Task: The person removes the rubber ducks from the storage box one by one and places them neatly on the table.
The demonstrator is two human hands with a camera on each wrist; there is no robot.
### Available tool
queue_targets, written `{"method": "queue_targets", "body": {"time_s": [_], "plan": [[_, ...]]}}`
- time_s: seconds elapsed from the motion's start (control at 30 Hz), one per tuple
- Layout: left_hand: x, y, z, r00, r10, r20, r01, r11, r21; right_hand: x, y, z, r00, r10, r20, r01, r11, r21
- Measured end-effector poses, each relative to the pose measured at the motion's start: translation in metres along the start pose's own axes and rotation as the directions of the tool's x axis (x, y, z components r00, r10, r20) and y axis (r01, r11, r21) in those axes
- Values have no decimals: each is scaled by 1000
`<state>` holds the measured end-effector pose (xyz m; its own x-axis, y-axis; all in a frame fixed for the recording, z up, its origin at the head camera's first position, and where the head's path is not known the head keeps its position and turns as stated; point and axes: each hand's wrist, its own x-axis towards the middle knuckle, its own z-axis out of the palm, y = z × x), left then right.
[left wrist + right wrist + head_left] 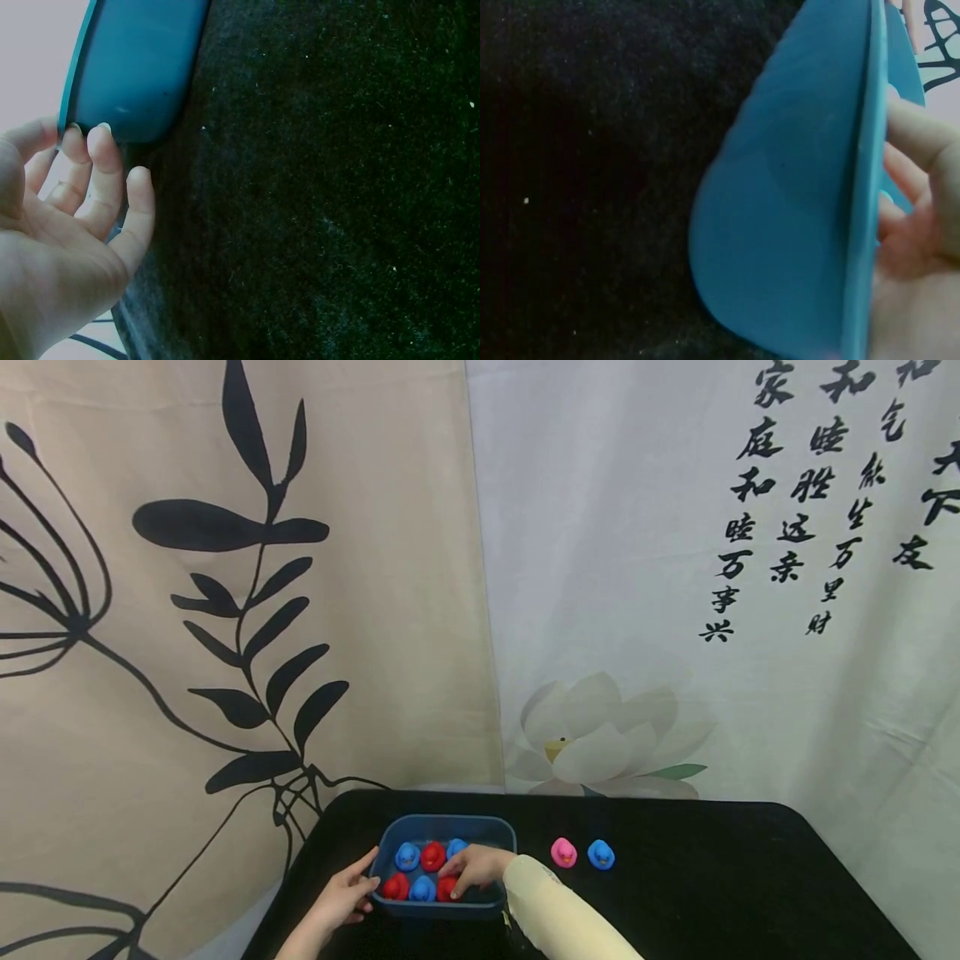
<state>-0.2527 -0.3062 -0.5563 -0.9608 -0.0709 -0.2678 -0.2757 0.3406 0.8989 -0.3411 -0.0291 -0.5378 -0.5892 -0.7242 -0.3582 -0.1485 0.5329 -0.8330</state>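
A blue plastic tray (451, 821) holds several small red and blue rubber ducks in two rows. At its left end, my left hand (345, 893) pinches the rim, and the left wrist view has the fingertips (103, 139) against the tray's outer wall (139, 75). My right hand (480, 866) reaches over the right part of the tray, thumb and fingers around a red duck (446, 888) in the front row. The right hand partly covers this duck and a blue duck (457, 846) behind it. In the right wrist view, the tray wall (787, 180) hides the fingertips.
A pink duck (564, 852) and a blue duck (601, 854) stand on the black table (712, 893), right of the tray. Other ducks in the tray include a red one (432, 857) and a blue one (407, 857). A printed curtain (405, 610) hangs behind the table.
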Motion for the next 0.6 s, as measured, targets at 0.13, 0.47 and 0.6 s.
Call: {"method": "queue_targets", "body": {"time_s": [0.13, 0.47, 0.6], "plan": [[-1, 0, 0, 1000, 10, 5, -10, 1000, -3, 0, -2, 4, 999, 6, -44, -7, 1000, -12], [-1, 1, 0, 1000, 8, 9, -8, 1000, -4, -2, -3, 2, 996, -2, -85, 0, 1000, -24], [0, -1, -1, 1000, -2, 7, 2, 1000, -8, -3, -5, -1, 994, -21, -107, 16, 999, -40]]}}
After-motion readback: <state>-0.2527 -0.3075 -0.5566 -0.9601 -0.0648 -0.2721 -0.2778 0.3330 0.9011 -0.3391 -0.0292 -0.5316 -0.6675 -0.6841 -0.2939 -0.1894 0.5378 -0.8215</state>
